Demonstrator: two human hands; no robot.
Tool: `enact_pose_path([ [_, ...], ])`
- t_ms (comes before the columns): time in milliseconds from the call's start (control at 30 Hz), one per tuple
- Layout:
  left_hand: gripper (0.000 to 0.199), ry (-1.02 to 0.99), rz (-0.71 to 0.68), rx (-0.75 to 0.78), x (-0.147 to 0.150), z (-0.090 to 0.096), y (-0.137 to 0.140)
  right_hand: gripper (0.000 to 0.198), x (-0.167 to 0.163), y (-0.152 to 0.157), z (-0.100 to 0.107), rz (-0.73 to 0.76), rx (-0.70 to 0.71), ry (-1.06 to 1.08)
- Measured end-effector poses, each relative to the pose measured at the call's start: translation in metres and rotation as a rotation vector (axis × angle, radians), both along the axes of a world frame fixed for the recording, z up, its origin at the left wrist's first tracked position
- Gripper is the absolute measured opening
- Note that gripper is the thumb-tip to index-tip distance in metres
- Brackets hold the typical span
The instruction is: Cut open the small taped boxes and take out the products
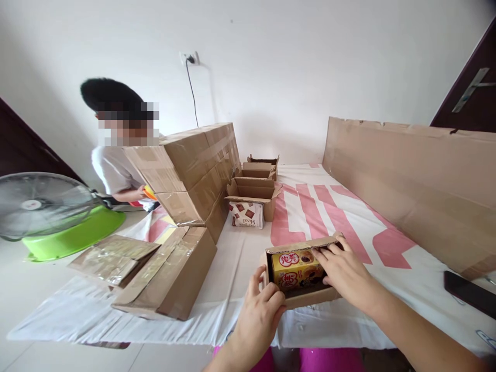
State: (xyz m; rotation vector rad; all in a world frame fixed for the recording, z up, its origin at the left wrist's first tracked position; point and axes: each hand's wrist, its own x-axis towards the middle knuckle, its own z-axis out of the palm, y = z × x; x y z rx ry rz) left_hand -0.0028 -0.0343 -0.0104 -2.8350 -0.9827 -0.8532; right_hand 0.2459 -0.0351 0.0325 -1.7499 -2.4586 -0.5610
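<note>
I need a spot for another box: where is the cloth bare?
Widest: cloth between the open boxes and upright panel. Narrower: a strip between the nearer taped box and left hand. Crowded: left, around the stack; front, where the right hand touches a carton.

Left hand (pixel 264 308): fingers bent, knuckles up | Right hand (pixel 341 264): fingers extended, back upward

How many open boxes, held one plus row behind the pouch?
4: held box; then near box right behind the pouch, middle box, far box toward the wall. Others may be hidden.
</note>
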Motion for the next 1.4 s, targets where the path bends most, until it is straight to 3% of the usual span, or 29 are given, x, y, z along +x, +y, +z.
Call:
enact_pose_path([
  [233, 0.013, -0.063, 0.0, 0.137, -0.007, -0.026, -0.022, 0.03, -0.014, -0.025, 0.004, 0.017, 0.121, -0.015],
  [367, 0.014, -0.055, 0.005, 0.131, -0.009, -0.03, -0.026, 0.035, -0.012, -0.032, 0.006, 0.081, 0.103, 0.104],
  [500, 0.014, -0.031, 0.004, 0.016, -0.012, -0.008, -0.017, 0.043, 0.01, -0.037, 0.012, 0.114, 0.167, 0.449],
  [667, 0.019, 0.036, 0.073, -0.095, -0.042, 0.013, 0.019, 0.045, 0.048, -0.048, 0.012, -0.077, 0.164, 1.164],
  [800, 0.018, 0.04, 0.285, -0.058, -0.074, 0.015, 0.063, 0.051, 0.071, -0.055, -0.002, -0.188, 0.209, 1.589],
  [900, 0.025, -0.089, 0.548, 0.07, -0.08, 0.015, 0.082, 0.054, 0.077, -0.059, -0.023, -0.242, 0.109, 1.592],
  [967, 0.03, -0.23, 0.616, 0.207, -0.07, 0.013, 0.076, 0.056, 0.074, -0.06, -0.041, -0.218, 0.0, 1.479],
  [1000, 0.029, -0.292, 0.577, 0.256, -0.062, 0.009, 0.068, 0.055, 0.071, -0.06, -0.05, -0.188, -0.039, 1.404],
  [1067, 0.026, -0.355, 0.367, 0.246, -0.039, -0.004, 0.045, 0.049, 0.062, -0.059, -0.069, -0.113, -0.083, 1.267],
  [1133, 0.029, -0.308, 0.107, 0.067, -0.015, -0.025, 0.02, 0.046, 0.051, -0.057, -0.089, -0.06, -0.1, 1.2],
  [1167, 0.034, -0.267, 0.044, -0.04, -0.003, -0.037, 0.01, 0.048, 0.047, -0.056, -0.099, -0.055, -0.106, 1.201],
  [1300, 0.08, -0.175, 0.12, -0.325, 0.027, -0.082, -0.013, 0.064, 0.037, -0.059, -0.138, -0.113, -0.136, 1.272],
  [1400, 0.086, -0.169, 0.068, -0.332, 0.032, -0.082, -0.019, 0.051, 0.042, -0.066, -0.143, -0.115, -0.128, 1.261],
])
